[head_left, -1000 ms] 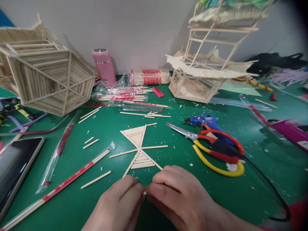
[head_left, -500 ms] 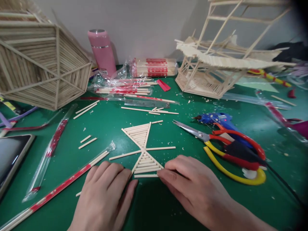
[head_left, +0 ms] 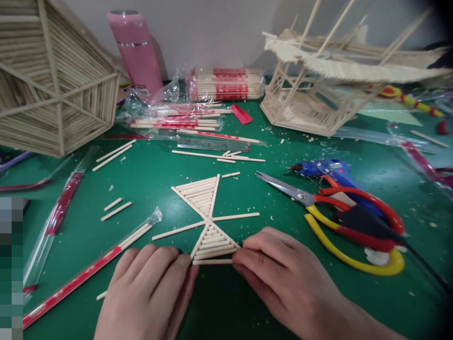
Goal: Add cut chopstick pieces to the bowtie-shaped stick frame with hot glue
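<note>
Bright, even light; edges bend, corners darken.

Two hands, one scissors, one flask.

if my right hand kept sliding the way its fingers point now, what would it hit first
The right hand points left, fingers on the short loose wooden stick below the flat stick fan panel. Likely it would push that stick into the left hand fingertips.
</note>
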A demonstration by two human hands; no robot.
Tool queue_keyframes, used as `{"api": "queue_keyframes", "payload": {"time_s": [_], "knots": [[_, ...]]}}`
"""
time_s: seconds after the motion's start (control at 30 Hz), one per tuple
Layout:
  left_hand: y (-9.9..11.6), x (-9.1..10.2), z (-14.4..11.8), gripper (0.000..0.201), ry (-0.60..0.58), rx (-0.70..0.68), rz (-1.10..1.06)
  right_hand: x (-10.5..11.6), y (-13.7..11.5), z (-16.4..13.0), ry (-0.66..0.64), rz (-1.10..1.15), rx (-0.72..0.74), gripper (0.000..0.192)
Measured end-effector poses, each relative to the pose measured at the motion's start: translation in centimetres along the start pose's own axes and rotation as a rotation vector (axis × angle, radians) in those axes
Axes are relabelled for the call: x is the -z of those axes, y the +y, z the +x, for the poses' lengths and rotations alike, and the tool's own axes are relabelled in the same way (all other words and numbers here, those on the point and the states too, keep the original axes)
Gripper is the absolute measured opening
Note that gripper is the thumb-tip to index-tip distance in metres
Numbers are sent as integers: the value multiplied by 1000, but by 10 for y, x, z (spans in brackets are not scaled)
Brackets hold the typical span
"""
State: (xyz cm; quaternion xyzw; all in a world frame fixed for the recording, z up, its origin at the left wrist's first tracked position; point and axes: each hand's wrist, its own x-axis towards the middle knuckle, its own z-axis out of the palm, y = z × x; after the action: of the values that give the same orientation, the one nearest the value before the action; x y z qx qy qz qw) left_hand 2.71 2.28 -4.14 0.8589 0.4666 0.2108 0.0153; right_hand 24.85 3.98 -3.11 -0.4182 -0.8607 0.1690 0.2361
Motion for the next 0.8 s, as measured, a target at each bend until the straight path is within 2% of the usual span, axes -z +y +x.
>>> {"api": "queue_keyframes", "payload": {"time_s": [0.3,0.47,0.7,0.8], "knots": [[-2,-2,-2,13,13,-63,40,-1,0,-1,-1,15,-7,14],[-1,-3,-4,13,18,-25,15,0,-1,-1,7,-8,-3,15],[-1,-1,-1,19,34,-130,44,1,0,-1,-3,-11,-8,14],[3,0,-1,20,26,-104,53,-1,0,-2,-28,13,-31,12]]}}
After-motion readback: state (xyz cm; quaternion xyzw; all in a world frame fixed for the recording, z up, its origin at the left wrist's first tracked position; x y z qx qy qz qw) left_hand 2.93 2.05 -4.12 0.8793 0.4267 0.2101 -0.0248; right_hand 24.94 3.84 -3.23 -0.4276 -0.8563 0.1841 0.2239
